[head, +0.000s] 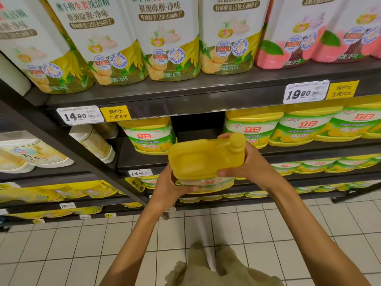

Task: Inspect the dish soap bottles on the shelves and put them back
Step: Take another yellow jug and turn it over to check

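I hold a yellow dish soap bottle (203,159) in front of the middle shelf, its yellow top and cap turned toward me. My left hand (168,187) grips it from below, with the thumb across the green and white label. My right hand (247,164) grips the right side near the cap. Behind the bottle is a dark gap (198,125) in the row, between a matching yellow bottle (150,137) on the left and more yellow bottles (253,125) on the right.
The top shelf (185,93) carries large white-labelled bottles (167,38) and pink ones (309,32). Price tags (80,115) hang on the shelf edges. Lower shelves hold several more yellow bottles (321,166). White bottles (94,142) stand at left. White tiled floor (61,250) lies below.
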The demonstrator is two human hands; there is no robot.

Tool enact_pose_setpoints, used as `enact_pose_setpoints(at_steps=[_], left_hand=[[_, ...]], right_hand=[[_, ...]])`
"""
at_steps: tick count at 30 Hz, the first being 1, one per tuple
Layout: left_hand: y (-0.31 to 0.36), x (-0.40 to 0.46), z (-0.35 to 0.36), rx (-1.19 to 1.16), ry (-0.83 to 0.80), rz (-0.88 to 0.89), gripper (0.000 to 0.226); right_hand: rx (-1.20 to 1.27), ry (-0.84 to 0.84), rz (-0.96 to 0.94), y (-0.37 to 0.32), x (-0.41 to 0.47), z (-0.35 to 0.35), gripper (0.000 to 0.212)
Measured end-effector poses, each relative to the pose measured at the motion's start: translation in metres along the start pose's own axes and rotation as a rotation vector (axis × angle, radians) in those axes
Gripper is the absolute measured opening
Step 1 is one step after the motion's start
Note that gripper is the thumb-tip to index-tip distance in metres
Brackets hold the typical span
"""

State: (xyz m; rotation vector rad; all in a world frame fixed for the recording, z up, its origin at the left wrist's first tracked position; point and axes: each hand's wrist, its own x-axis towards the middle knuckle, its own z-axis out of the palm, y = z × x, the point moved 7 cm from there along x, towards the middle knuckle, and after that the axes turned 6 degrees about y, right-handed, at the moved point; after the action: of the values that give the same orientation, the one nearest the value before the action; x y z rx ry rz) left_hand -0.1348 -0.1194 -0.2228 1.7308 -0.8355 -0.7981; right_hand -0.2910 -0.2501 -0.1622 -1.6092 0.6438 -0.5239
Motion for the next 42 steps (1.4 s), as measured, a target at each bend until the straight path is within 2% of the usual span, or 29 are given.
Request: enact_pose_setpoints(at_steps=[4,7,10,16,24,28,32,35,42], left_hand=[[-0.004,0.021,-0.003,-0.039,-0.004,-0.053,0.065],[-0.008,0.033,-0.007,-0.081,-0.002,-0.088,0.058],[-0.007,0.046,-0.009,-0.085,0.0,-0.093,0.056],[-0.002,0.07,-0.013,-0.098,0.034,-0.028,0.058],[-0.008,0.082,-0.006,-0.006,0.121,0.01,0.071],[-0.012,0.067,-0.004,0.006,0.276,0.004,0.061],[-0.012,0.054,-0.002,0.098,0.44,0.028,0.045],[-0.013,0.054,0.001,0.106,0.468,0.022,0.042],[-0.01,0.064,0.008,-0.087,0.605,-0.067,0.022]], right_hand=[[0.139,0.073,0.118,0.02,0.029,0.001,0.067],[0.228,0.163,0.167,0.025,0.046,0.003,0.076],[0.27,0.23,0.162,0.023,0.056,0.003,0.084],[0.205,0.256,0.105,0.019,0.069,-0.005,0.071],[-0.048,0.249,0.066,0.014,0.067,-0.01,0.058],[-0.252,0.361,-0.056,0.005,0.056,-0.006,0.062],[-0.627,0.391,-0.171,-0.003,0.054,-0.003,0.083],[-0.874,0.457,-0.179,-0.001,0.053,-0.004,0.08],[-0.843,0.596,-0.21,0.0,0.062,-0.001,0.061]])
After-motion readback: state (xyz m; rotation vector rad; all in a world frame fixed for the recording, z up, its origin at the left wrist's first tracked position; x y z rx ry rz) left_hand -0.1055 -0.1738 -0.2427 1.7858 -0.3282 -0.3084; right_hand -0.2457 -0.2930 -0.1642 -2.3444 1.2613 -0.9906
